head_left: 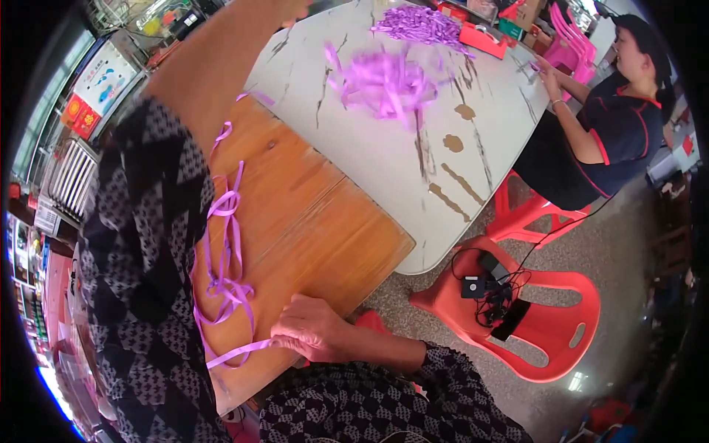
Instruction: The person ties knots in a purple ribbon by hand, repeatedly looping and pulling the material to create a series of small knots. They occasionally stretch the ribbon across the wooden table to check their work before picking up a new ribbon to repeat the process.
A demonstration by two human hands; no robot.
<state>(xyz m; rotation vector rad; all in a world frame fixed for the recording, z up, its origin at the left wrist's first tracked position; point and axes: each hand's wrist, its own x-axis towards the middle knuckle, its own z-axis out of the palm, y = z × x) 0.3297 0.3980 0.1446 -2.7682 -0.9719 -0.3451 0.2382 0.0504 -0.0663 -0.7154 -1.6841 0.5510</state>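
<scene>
My right hand (314,330) is closed low over the wooden board (325,229), pinching the end of a purple ribbon (240,353). From there the ribbon runs left into a loose, looped tangle (229,292) along the board's left side, partly behind my left sleeve. My left arm (210,70) reaches up across the board's far corner. At the top edge only a little of my left hand (292,21) shows, so its fingers cannot be read. Beyond the board, a bunch of purple ribbons (391,85) over the white marbled table (369,162) is smeared by motion.
A heap of purple strips (421,26) lies at the table's far end beside a red tape dispenser (484,38). Another person (609,122) sits at the right, hands by the table edge. A red chair (546,314) near me holds black cables and adapters (491,292).
</scene>
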